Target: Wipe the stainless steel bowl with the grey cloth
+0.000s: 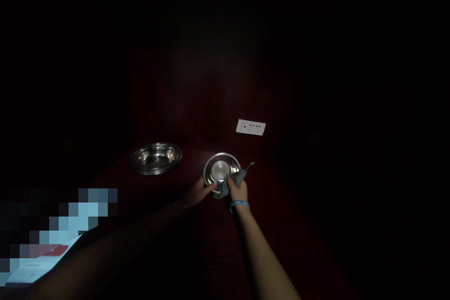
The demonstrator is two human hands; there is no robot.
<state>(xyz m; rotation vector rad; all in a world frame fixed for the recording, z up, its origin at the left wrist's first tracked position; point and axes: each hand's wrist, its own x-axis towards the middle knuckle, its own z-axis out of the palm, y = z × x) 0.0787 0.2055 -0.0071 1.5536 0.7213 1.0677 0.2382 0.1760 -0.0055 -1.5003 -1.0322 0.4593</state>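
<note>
A shiny steel bowl (220,168) with a wide rim is tilted toward me between my two hands. My left hand (199,192) grips its lower left rim, thumb over the edge and fingers hidden beneath. At the lower right rim, my right hand (239,191) is closed on a grey-green cloth (225,186) that is bunched against the bowl. One corner of the cloth sticks out to the right. A blue band circles my right wrist.
On the dark reddish table (190,229), a stack of steel bowls (156,158) stands to the left. A white socket plate (251,127) is on the panel behind. Part of a bright screen (45,262) shows at lower left, partly pixelated. Surroundings are very dark.
</note>
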